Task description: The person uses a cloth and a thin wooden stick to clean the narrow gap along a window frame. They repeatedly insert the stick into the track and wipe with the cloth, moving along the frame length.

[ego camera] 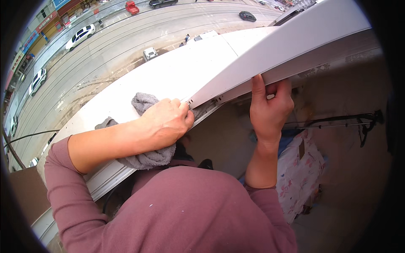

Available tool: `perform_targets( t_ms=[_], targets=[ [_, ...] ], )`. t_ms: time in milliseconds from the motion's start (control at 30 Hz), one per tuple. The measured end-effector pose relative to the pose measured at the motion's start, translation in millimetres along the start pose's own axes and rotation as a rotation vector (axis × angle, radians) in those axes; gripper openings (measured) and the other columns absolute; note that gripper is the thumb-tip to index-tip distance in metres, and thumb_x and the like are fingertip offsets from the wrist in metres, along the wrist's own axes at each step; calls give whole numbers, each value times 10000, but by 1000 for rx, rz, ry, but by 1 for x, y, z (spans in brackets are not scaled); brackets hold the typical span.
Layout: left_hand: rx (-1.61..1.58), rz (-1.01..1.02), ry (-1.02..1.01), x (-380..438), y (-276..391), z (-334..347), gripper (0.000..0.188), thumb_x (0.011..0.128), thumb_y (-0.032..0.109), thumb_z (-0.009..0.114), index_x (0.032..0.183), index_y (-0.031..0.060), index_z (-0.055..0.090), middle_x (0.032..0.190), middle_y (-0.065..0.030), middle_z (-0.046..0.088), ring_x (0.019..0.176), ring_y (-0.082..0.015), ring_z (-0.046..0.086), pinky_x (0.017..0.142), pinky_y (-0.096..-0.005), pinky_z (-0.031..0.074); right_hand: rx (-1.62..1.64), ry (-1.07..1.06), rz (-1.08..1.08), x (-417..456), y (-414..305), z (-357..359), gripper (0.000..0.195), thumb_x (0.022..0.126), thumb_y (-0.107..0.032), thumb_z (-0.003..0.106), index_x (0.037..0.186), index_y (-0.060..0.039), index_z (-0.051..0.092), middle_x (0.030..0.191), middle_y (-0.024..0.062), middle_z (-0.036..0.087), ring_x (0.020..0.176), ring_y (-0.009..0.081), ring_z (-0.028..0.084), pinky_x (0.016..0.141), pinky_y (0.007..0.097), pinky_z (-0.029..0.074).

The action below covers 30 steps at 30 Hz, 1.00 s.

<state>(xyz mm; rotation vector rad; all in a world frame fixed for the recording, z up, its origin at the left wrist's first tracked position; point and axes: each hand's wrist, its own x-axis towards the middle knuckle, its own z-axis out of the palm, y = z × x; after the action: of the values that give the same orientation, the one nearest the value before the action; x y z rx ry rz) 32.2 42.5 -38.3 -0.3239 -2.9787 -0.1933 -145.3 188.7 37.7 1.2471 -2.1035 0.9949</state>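
A long white frame member point(269, 60), with small dark slots at its near end, slants up to the right over the window sill. My right hand point(270, 104) pinches its lower edge between thumb and fingers. My left hand point(169, 121) is curled at the near end of that member, where a small metal piece shows beside the index finger. What its fingers enclose is hidden. A crumpled grey cloth point(152, 158) lies beneath my left hand and forearm and shows on both sides of them. Under the member runs a white window track point(205, 117).
A broad white ledge point(148, 79) curves outside, high above a street point(120, 41) with cars and people. Indoors, to the right, are a floral-patterned cloth point(300, 174) and a rod with dark cables point(341, 121). A dark cable point(31, 135) crosses at the far left.
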Motion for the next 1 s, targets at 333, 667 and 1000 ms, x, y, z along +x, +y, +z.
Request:
perform_targets(
  t_ms=[333,667,1000],
  targets=[
    [141,107,49,8,5,0,292,755,167,600,930,-60,654,749,-116,583,668,-212,572,533,-327,435,-8,-34,39,-4,-2,-7,381,955,-296,656,1099,50,588,753,50,522,664,126,443,600,287,394],
    [338,106,197,22,15,2,421,783,162,569,1132,-66,627,695,-127,598,611,-201,560,490,-330,386,-89,-47,-46,7,31,-8,321,937,-220,649,1096,53,592,793,88,578,632,160,501,588,297,455],
    [341,-33,136,14,21,-9,452,754,170,589,1139,-60,644,687,-131,574,577,-202,530,477,-330,375,-61,-76,-9,8,41,-8,227,914,-105,619,1009,102,617,914,134,666,824,194,608,748,320,499]
  ],
)
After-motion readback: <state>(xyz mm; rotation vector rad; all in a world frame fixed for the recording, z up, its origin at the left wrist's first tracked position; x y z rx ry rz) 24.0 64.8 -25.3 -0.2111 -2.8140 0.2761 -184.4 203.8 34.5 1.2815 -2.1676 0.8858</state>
